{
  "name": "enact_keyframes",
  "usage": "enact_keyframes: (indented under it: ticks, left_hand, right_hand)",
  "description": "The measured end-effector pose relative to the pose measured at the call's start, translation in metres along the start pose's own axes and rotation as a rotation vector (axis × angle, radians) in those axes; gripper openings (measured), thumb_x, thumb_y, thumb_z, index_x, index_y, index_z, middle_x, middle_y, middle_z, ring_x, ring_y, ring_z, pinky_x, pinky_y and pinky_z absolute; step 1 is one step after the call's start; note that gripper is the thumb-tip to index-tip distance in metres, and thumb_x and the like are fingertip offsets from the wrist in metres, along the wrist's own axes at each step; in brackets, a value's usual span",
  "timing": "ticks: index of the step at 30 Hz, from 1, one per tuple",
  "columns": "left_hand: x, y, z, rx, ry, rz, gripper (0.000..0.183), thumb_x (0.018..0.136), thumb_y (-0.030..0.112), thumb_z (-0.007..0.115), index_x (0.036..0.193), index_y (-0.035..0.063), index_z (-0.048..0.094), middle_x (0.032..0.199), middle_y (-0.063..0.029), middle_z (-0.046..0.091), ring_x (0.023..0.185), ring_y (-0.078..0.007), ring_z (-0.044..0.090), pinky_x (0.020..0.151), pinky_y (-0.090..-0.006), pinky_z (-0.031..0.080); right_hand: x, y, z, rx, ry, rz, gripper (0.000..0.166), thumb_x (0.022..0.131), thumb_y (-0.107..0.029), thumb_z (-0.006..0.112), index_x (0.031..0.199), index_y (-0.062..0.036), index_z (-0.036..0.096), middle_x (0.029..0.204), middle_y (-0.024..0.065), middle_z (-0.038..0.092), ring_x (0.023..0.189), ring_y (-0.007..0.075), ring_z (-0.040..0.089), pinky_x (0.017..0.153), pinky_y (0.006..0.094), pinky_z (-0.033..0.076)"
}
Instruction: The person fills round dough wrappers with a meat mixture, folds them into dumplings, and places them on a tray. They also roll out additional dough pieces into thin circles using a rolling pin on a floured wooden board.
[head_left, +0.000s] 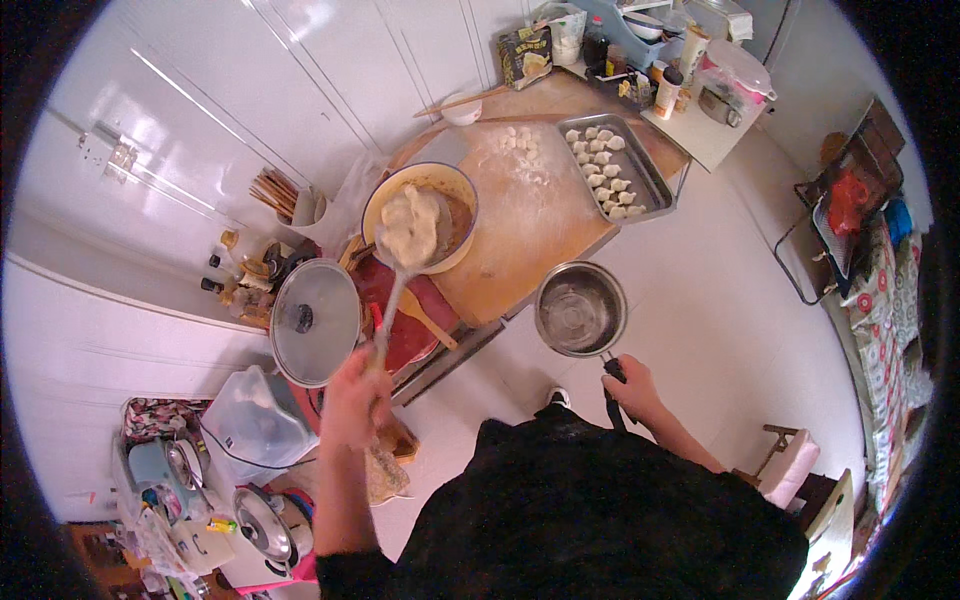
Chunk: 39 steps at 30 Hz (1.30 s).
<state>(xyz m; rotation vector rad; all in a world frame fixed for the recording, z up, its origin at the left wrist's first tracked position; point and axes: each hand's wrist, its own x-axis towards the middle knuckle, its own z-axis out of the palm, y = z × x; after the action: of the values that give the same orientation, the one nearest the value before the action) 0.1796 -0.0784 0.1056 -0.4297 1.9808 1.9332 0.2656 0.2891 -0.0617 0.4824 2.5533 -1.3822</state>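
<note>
My left hand (356, 401) grips the handle of a metal skimmer (391, 304), whose head carries a pale lump of food (411, 225) over a cream enamel pot (466, 191) with a dark rim. Brownish contents show beside the lump. In my right hand (634, 388) is the black handle of a steel saucepan (581, 309), held over the floor; its interior looks wet, but how much liquid is inside I cannot tell. A glass pot lid (315, 322) stands near my left hand. A wooden spatula (427, 319) lies on a red surface below the pot.
A floured wooden board (517, 225) bears small dough pieces (520, 141). At its right edge is a metal tray (671, 196) of dumplings (600, 157). Bottles (244, 289) and chopsticks (274, 193) stand by the wall. A lidded pan (262, 525) is at lower left.
</note>
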Motion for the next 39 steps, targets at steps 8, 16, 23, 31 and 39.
enact_keyframes:
  ticks: [8,16,23,31,39]
  left_hand:
    - [0.231,0.106,0.028,-0.012,-0.198,-0.047,0.012,0.082,0.01,0.05,0.072,0.009,0.043,0.056,0.001,0.043,0.04,-0.0066,0.037,0.033,-0.0201,0.028]
    - [0.43,0.11,0.054,0.003,-0.338,-0.17,0.021,0.083,0.019,0.058,0.068,0.0108,0.045,0.056,0.0034,0.043,0.041,-0.0049,0.036,0.033,-0.0201,0.026]
    - [0.504,0.107,0.062,0.013,-0.334,-0.317,0.018,0.081,0.016,0.057,0.069,0.0094,0.046,0.053,0.0027,0.043,0.039,-0.005,0.037,0.033,-0.0193,0.028]
    - [0.538,0.086,0.054,0.239,-0.315,-0.114,0.012,0.078,0.01,0.053,0.069,0.0085,0.045,0.057,-0.0003,0.043,0.044,-0.0086,0.04,0.037,-0.024,0.027]
    - [0.533,0.087,0.061,0.517,-0.252,-0.121,0.019,0.073,0.022,0.059,0.076,0.0057,0.05,0.07,-0.0035,0.052,0.058,-0.015,0.048,0.047,-0.0342,0.037]
  right_hand:
    - [0.048,-0.006,-0.026,0.184,0.186,0.121,0.02,0.074,-0.016,0.062,0.079,-0.0005,0.05,0.06,0.0074,0.052,0.055,0.0159,0.051,0.052,0.0317,0.042]
    - [0.084,-0.048,-0.03,0.299,0.307,0.304,0.016,0.075,-0.012,0.06,0.082,-0.0001,0.052,0.061,0.0027,0.05,0.054,0.0117,0.048,0.05,0.0276,0.04]
    - [0.104,-0.065,-0.025,0.316,0.33,0.405,0.017,0.075,-0.011,0.06,0.085,0.0009,0.053,0.064,0.0033,0.052,0.056,0.0116,0.048,0.052,0.0274,0.041]
    - [0.121,-0.065,-0.025,0.298,0.347,0.413,0.013,0.076,-0.009,0.058,0.084,-0.0014,0.051,0.062,0.0009,0.05,0.051,0.0087,0.047,0.047,0.0229,0.038]
    - [0.127,-0.067,-0.032,0.334,0.329,0.46,0.015,0.077,-0.009,0.059,0.088,-0.0009,0.051,0.065,0.0019,0.051,0.054,0.0095,0.048,0.05,0.0238,0.039]
